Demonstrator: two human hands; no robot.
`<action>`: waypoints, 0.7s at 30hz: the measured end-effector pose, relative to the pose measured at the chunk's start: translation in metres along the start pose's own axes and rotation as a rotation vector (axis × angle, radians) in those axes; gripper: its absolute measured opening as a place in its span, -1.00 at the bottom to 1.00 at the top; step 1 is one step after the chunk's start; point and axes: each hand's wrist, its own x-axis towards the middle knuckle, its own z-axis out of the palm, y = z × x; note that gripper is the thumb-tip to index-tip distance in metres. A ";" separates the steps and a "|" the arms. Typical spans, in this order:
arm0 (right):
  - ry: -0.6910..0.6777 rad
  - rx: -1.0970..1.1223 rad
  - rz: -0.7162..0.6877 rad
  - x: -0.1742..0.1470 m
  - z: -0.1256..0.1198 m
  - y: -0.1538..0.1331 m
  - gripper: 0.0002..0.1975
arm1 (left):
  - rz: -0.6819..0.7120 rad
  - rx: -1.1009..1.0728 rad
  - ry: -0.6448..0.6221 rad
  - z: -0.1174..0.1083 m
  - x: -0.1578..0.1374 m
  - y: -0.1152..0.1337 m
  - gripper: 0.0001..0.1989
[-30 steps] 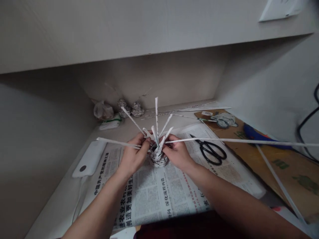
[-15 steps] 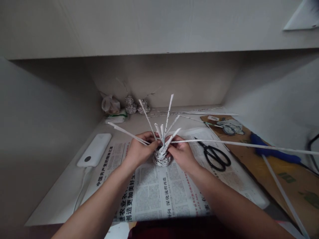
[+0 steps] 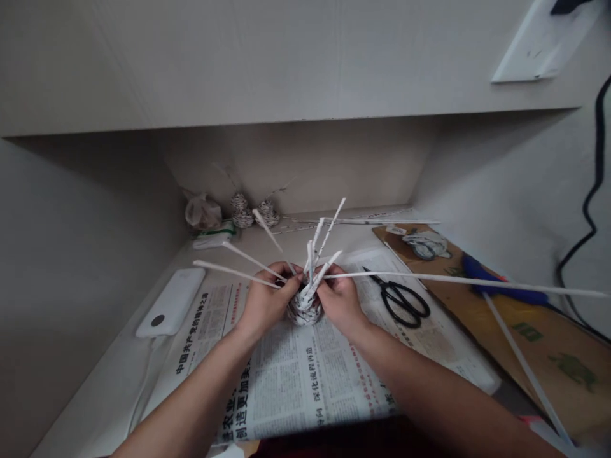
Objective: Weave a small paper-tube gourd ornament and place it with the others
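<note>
A small woven paper basket [image 3: 305, 310], black-and-white speckled, sits on the newspaper between my hands. Several rolled paper tubes [image 3: 328, 234] stick up and fan out from its top. My left hand [image 3: 273, 294] is closed around its left side, thumb at the rim beside the tubes. On the right side, my right hand [image 3: 341, 296] grips the basket near the rim, fingers bent behind it. One long white paper tube [image 3: 458, 280] runs from the right hand far out to the right. Fingertips of both hands are partly hidden behind the weave.
Black scissors [image 3: 403, 302] lie on the newspaper [image 3: 286, 381] to the right. Beyond are cardboard [image 3: 477, 331], a blue glue gun [image 3: 506, 289] and a paper bundle [image 3: 426, 244]. A white power bank [image 3: 172, 302] lies left. Two woven gourd shapes [image 3: 242, 211] and a plastic bag [image 3: 203, 211] stand at the back.
The view has shifted, showing more of the wall socket. The basket's upright tubes have changed angle, and the left ones are spread further apart. Both hands stay on the basket.
</note>
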 end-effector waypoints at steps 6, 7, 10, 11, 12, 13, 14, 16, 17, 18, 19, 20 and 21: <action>-0.006 0.049 0.159 0.003 -0.001 0.000 -0.82 | 0.289 0.138 -0.106 -0.009 0.001 -0.005 -0.85; -0.017 0.049 0.174 0.003 -0.001 -0.001 -0.81 | 0.331 0.170 -0.143 -0.012 0.002 -0.005 -0.84; -0.047 0.065 0.196 0.003 -0.002 -0.001 -0.81 | 0.376 0.219 -0.200 -0.019 0.004 -0.003 -0.81; -0.057 0.074 0.201 0.003 -0.002 -0.002 -0.81 | 0.381 0.223 -0.207 -0.019 0.005 -0.003 -0.81; -0.062 0.084 0.207 0.003 -0.002 -0.002 -0.81 | 0.383 0.225 -0.212 -0.019 0.005 -0.003 -0.81; -0.065 0.093 0.215 0.003 -0.002 -0.002 -0.81 | 0.387 0.225 -0.205 -0.019 0.005 -0.004 -0.81; -0.066 0.100 0.222 0.003 -0.002 -0.003 -0.80 | 0.393 0.223 -0.185 -0.019 0.005 -0.004 -0.81; -0.063 0.107 0.236 0.003 -0.002 -0.004 -0.81 | 0.389 0.223 -0.155 -0.018 0.005 -0.006 -0.82; -0.065 0.110 0.240 0.004 -0.003 -0.004 -0.81 | 0.384 0.217 -0.151 -0.018 0.005 -0.007 -0.82; -0.069 0.115 0.245 0.004 -0.003 -0.004 -0.81 | 0.381 0.208 -0.161 -0.018 0.005 -0.008 -0.83; -0.073 0.122 0.252 0.004 -0.003 -0.005 -0.80 | 0.380 0.203 -0.183 -0.019 0.005 -0.008 -0.83; -0.074 0.132 0.266 0.004 -0.003 -0.005 -0.80 | 0.379 0.203 -0.211 -0.020 0.004 -0.009 -0.82; -0.073 0.143 0.284 0.004 -0.003 -0.005 -0.79 | 0.384 0.209 -0.231 -0.020 0.004 -0.010 -0.80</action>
